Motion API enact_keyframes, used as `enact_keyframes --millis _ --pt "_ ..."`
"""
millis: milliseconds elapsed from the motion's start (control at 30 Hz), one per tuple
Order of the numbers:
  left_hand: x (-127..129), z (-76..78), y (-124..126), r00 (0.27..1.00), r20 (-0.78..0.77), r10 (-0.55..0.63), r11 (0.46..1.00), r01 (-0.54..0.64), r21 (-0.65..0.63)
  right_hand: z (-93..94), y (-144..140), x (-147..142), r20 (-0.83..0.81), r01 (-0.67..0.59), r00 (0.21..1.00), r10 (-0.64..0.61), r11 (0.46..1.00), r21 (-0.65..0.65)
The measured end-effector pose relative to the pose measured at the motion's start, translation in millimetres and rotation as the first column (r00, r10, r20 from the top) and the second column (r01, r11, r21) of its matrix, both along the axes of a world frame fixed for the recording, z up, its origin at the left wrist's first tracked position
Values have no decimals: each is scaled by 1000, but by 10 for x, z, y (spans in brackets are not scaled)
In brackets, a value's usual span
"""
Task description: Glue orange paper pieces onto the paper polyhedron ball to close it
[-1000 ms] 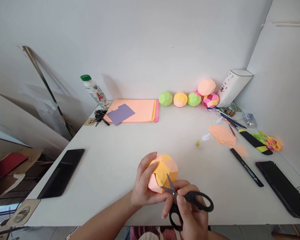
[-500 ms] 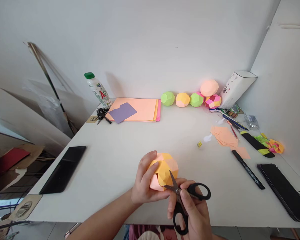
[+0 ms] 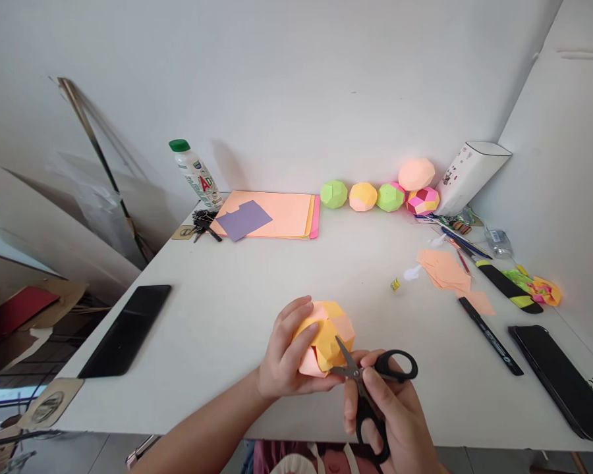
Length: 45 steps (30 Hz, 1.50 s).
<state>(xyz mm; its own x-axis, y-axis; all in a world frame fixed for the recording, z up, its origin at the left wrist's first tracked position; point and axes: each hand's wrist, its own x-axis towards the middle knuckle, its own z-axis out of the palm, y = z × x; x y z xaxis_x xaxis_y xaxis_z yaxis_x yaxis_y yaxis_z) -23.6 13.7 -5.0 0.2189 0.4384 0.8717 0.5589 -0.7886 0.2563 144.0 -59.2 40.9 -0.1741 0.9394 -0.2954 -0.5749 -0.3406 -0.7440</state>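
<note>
My left hand (image 3: 287, 349) is wrapped around a faceted paper ball (image 3: 332, 332) in yellow-orange and peach, held above the front of the table. A small dark gap shows between its panels near my thumb. In my right hand (image 3: 393, 405) is a pair of black-handled scissors (image 3: 356, 372), its blades parted. Both blade tips lie at the ball's right and lower side; whether they touch the paper I cannot tell. My right fingertips are close to the lower right of the ball.
Several finished paper balls (image 3: 363, 197) line the wall. Peach sheets (image 3: 271, 214) lie at the back under a purple piece (image 3: 244, 220), beside a bottle (image 3: 197, 174). Peach scraps (image 3: 443, 268), a marker (image 3: 490, 336) and a black case (image 3: 561, 378) are at right; a black phone-like slab (image 3: 126, 331) is at left.
The scissors have turned slightly, and their lower handle has swung to the right along with my right hand. My left hand keeps its hold on the ball.
</note>
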Motion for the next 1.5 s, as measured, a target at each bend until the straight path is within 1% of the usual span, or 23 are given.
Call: enact_keyframes --millis 133,200,367,467,533,633,733,933,1133,1300,1400,1500 --pt "9 30 11 999 -1 -52 999 52 -4 10 86 25 10 -3 1000 2 996 85" --pt "17 37 22 998 6 -63 998 63 2 -3 113 22 2 5 1000 -5 996 87" --pt "28 33 43 998 3 -62 997 62 52 -29 89 15 -19 -41 999 40 998 -49" --pt "25 22 41 999 -9 -52 998 53 33 -23 61 18 -16 -7 1000 5 993 -121" --pt "26 19 41 999 -13 -45 999 46 20 -10 60 20 -5 14 1000 -15 990 -140" --pt "34 22 49 999 -18 -48 998 49 27 18 81 25 6 -6 1000 6 994 -113" --pt "44 26 60 998 -4 -61 998 61 27 40 102 42 32 -11 999 13 999 -51" --pt "40 11 56 995 -12 -99 995 99 -12 33 106 106 88 24 996 -27 999 33" --pt "30 2 59 990 -2 -138 990 138 -21 32 104 136 175 61 982 -73 995 73" --pt "34 17 55 985 -2 -173 984 173 -45 31 78 136 204 101 971 -124 987 121" --pt "36 29 50 978 6 -209 975 208 -71 39 88 149 201 78 974 -100 990 116" --pt "35 27 49 969 10 -245 964 245 -98 44 112 181 182 35 982 -47 997 65"
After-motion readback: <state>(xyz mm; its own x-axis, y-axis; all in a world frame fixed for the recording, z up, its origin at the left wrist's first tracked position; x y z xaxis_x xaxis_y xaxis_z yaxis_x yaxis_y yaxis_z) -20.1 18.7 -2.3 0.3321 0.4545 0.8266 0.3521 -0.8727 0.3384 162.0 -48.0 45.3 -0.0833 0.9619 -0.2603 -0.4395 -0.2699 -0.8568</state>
